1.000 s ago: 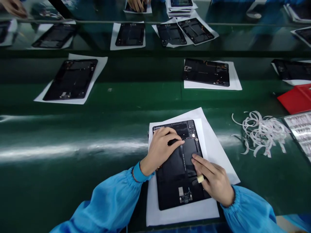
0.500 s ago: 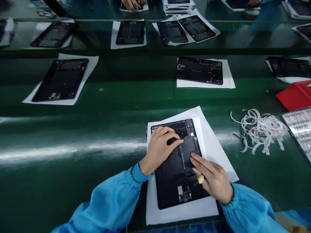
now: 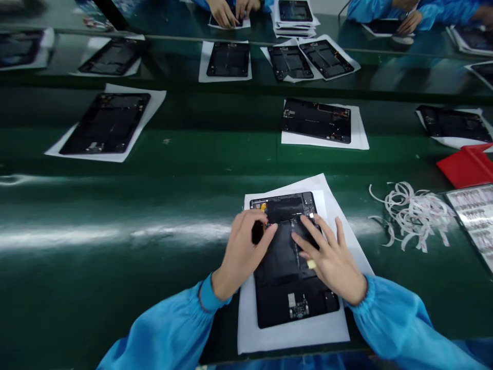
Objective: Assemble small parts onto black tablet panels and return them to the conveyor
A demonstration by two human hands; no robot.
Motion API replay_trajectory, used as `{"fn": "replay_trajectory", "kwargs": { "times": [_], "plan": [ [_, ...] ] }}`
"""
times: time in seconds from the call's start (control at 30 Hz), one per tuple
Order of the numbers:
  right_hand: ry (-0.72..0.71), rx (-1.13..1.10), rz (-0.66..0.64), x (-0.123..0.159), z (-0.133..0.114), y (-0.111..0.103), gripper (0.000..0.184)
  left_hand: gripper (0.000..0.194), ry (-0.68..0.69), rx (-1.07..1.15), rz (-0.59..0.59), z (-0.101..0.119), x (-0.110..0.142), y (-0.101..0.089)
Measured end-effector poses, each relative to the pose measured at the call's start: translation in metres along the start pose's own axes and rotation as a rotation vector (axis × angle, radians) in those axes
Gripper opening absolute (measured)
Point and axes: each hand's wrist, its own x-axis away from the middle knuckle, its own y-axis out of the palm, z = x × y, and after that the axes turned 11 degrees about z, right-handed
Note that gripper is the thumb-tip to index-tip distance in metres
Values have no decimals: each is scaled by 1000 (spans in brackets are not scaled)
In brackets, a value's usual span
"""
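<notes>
A black tablet housing [image 3: 285, 288] with exposed circuit parts lies on white paper sheets [image 3: 250, 336] at the front of the bench. My left hand [image 3: 244, 241] is over its upper left part, thumb and fingers curved with a small gap between their tips and nothing visible held. Beside those fingertips an orange-yellow flex piece [image 3: 264, 206] shows at the upper left corner. Fingers spread, my right hand [image 3: 331, 257] rests on the housing's upper right and middle area; a pale yellow cover [image 3: 311, 264] sits on one of its fingers.
To the right lie a tangle of white paper strips [image 3: 414, 213], a sheet of small parts [image 3: 475, 210] and a red folder-like object [image 3: 468, 165]. Similar housings [image 3: 106, 123] on paper stand farther back, including one straight ahead [image 3: 318, 121]. Co-workers' hands [image 3: 227, 11] appear at the far side.
My left fingertips have parted and shifted left, uncovering the orange-yellow flex piece. My right hand has moved up the housing and spread its fingers. The camera view has shifted slightly.
</notes>
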Motion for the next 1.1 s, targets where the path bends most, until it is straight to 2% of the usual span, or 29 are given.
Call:
{"fn": "replay_trajectory", "kwargs": {
  "times": [0.1, 0.17, 0.23, 0.3, 0.37, 0.47, 0.57, 0.63, 0.7, 0.77, 0.87, 0.9, 1.0, 1.1],
  "plan": [
    [22, -22, 21, -16, 8, 5, 37, 13, -39, -216, -21, -14, 38, -31],
    [28, -55, 56, -17, 10, 8, 36, 17, -69, -341, -65, -20, 67, -46],
    [38, -98, 132, -11, 11, 11, 34, 19, -118, -372, -99, -21, 92, -51],
    [62, -148, 223, -3, 12, 15, 32, 19, -206, -313, -103, -15, 108, -48],
    [101, -208, 278, 4, 14, 19, 30, 22, -322, -193, -71, -3, 114, -43],
    [166, -311, 297, 8, 15, 26, 29, 27, -542, 93, -16, 22, 109, -37],
    [219, -373, 316, 9, 11, 29, 30, 30, -780, 373, -44, 49, 103, -28],
    [235, -376, 348, 9, 10, 26, 31, 32, -853, 457, -6, 61, 101, -20],
    [256, -389, 390, 5, 14, 19, 31, 37, -867, 485, 64, 63, 98, -14],
    [298, -418, 420, -5, 27, 9, 30, 42, -870, 494, 79, 53, 88, -17],
    [457, -369, 363, -35, 67, -7, 29, 51, -832, 461, 110, 17, 51, -36],
    [544, -313, 306, -47, 84, -10, 28, 55, -797, 441, 146, 1, 32, -44],
    [707, -198, 293, -87, 138, -14, 26, 59, -620, 461, 304, -52, -39, -58],
    [880, -98, 256, -122, 181, -10, 22, 48, -560, 438, 335, -102, -115, -55]
  ]
}}
